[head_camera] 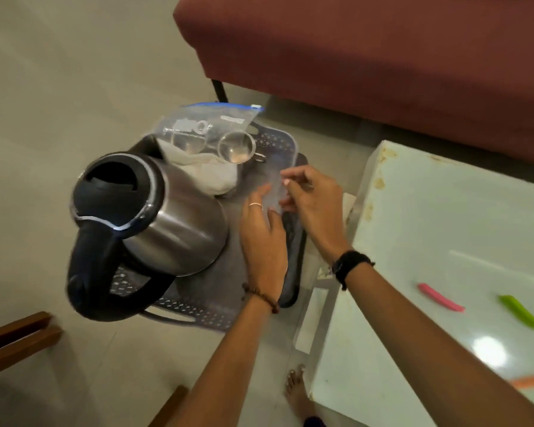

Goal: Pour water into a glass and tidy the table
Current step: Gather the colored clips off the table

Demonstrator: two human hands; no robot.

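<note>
- Glass [275, 192]: a clear, nearly see-through tumbler, blurred and hard to outline, held between both hands above the right part of the tray [198, 312]; whether it contains water cannot be told.
- Left hand [264, 235]: back of the hand up, a ring on one finger and a bead bracelet at the wrist; its fingers [261, 192] lie against the left side of the glass, loosely together rather than spread.
- Right hand [313, 201]: a dark wristband at the wrist; its fingers [290, 177] curl around the right side of the glass, thumb and fingertips pinching its wall.
- Kettle [154, 223]: brushed steel body with black lid and black handle, standing on the left part of the tray, just beside the left hand.
- Tray: grey perforated plastic, resting on the floor [59, 103].
- Zip bag [207, 124]: transparent with a blue seal, at the far end of the tray, lying over a white cloth [210, 174].
- Steel cup [236, 147]: small and round with a side handle, beside the bag.
- Tabletop [444, 241]: pale and glossy, to the right, carrying a pink clip [440, 297] and a green clip [523, 312], well apart from the tray.
- Sofa [367, 50]: maroon, beyond the tray.
- Bare foot [298, 392]: on the floor near the tabletop's corner.
</note>
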